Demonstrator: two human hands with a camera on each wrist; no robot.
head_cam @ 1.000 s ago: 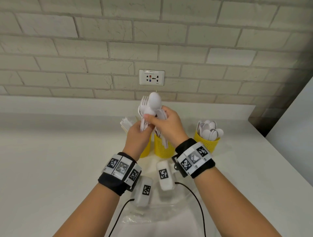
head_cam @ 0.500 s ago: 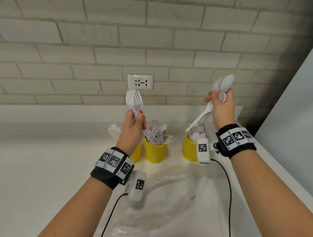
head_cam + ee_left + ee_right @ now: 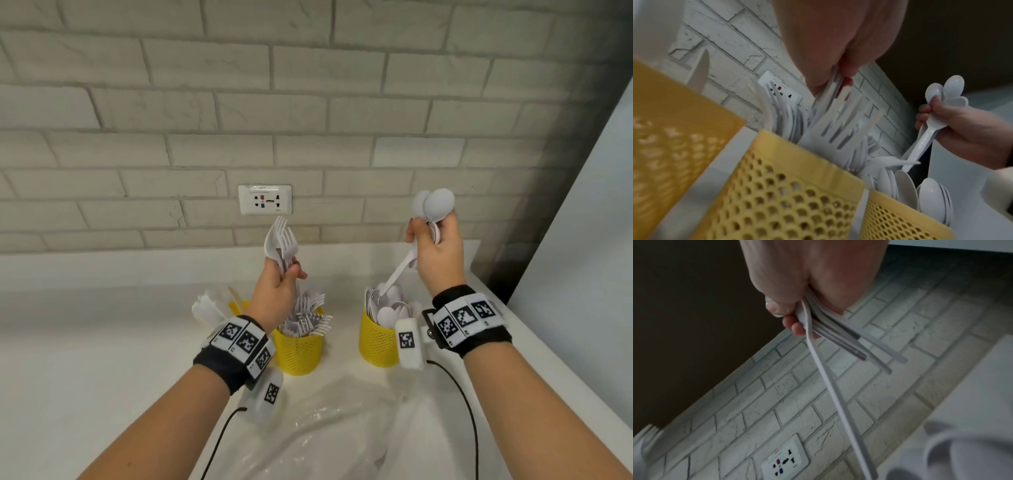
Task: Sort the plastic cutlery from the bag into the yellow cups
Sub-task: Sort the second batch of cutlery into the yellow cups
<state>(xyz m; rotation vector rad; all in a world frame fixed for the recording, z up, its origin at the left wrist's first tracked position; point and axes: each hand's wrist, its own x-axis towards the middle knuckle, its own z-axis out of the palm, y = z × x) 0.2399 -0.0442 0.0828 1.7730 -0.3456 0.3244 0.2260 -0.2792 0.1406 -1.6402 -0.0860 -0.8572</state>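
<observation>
My left hand (image 3: 279,284) grips a bunch of white plastic forks (image 3: 282,241), tines up, just above the middle yellow cup (image 3: 298,353), which is full of forks. In the left wrist view the fork handles (image 3: 828,100) hang toward that cup (image 3: 781,194). My right hand (image 3: 436,250) holds several white spoons (image 3: 433,205), bowls up, over the right yellow cup (image 3: 376,342) of spoons; one spoon handle (image 3: 399,270) points down into it. The spoon handles (image 3: 838,340) fan out below my right fist. A third yellow cup (image 3: 238,306) with knives stands at the left, partly hidden by my left wrist.
The clear plastic bag (image 3: 329,431) lies flat on the white counter in front of the cups. A wall socket (image 3: 265,199) sits on the brick wall behind. A white panel (image 3: 582,240) closes the counter's right side.
My hands have parted: the left kept the forks, the right carried the spoons to the right. In the last half second the forks have come down closer to the middle cup.
</observation>
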